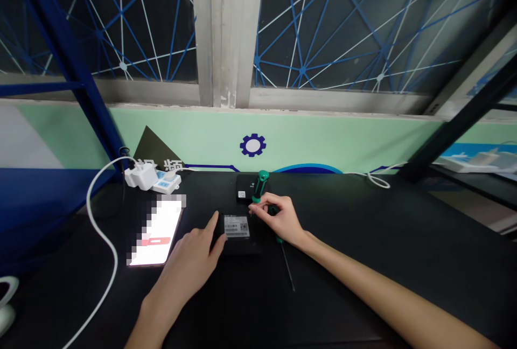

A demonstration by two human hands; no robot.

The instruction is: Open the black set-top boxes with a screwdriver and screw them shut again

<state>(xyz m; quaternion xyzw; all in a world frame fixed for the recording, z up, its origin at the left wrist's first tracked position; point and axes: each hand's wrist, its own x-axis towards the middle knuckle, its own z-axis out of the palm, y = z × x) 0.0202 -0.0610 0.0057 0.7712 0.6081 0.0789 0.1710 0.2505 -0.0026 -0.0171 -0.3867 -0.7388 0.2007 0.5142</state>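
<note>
Plainly, right hand point(283, 217) pinches green screwdriver point(260, 185); spread left hand point(196, 255) touches labelled black device point(237, 227).

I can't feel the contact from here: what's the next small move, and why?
Perhaps press the held screwdriver gently down: the right hand pinches it low, by the far right corner of the labelled black device, the left hand touches that device's left side, and whether the tip is seated can't be seen.
</note>
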